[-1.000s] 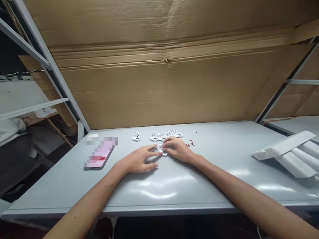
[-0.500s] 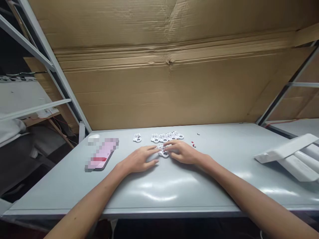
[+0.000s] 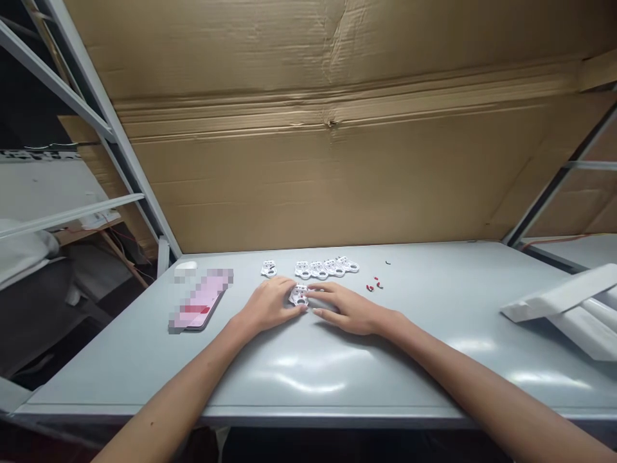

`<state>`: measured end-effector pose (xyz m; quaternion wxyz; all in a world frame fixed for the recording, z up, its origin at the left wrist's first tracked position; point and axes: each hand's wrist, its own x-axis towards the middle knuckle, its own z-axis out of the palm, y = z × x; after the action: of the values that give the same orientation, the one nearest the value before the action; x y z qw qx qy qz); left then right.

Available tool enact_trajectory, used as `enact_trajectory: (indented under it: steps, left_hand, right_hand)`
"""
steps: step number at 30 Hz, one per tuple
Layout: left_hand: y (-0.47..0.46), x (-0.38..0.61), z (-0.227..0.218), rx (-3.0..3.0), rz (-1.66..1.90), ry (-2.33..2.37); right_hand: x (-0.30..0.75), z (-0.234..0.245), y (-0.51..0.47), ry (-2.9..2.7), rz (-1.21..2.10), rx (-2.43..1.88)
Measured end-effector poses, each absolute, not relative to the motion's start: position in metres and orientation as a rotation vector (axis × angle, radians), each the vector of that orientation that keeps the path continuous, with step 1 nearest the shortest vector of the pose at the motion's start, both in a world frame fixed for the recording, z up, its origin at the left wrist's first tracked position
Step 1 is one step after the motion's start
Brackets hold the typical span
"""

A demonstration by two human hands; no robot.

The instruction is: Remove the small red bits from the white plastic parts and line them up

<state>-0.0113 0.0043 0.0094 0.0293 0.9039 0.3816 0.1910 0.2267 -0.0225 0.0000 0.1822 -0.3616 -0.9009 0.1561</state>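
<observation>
A small white perforated plastic part (image 3: 299, 296) lies on the table between my hands, under the fingertips of my left hand (image 3: 270, 305), which grips it at its left side. My right hand (image 3: 346, 310) rests just to its right, fingers extended and spread, tips close to the part. Further back, a row of several similar white parts (image 3: 328, 268) lies on the grey table (image 3: 308, 379), with a single one (image 3: 268, 269) to their left. Tiny red pieces (image 3: 375, 285) lie to the right of the row.
A pixelated phone (image 3: 201, 299) and a white computer mouse (image 3: 186, 267) lie at the table's left. White elongated panels (image 3: 563, 308) are stacked at the right. A cardboard sheet (image 3: 328, 173) stands behind the table, within grey metal shelving (image 3: 91, 109).
The white part has moved left, from under my right fingers to my left fingertips. My right hand has drawn back slightly to the right. The whole view has shifted slightly.
</observation>
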Motion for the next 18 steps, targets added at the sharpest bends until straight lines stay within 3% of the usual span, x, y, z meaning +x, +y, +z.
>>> enact_trajectory:
  steps: [10, 18]
  left_hand:
    - [0.03, -0.027, -0.001, 2.843, 0.704, 1.575]
    - [0.008, -0.021, 0.011, 2.874, 0.42, 1.268]
  right_hand:
    - [0.228, -0.003, -0.017, -2.522, 0.289, -0.989]
    - [0.228, -0.002, -0.018, -2.534, 0.263, -1.001]
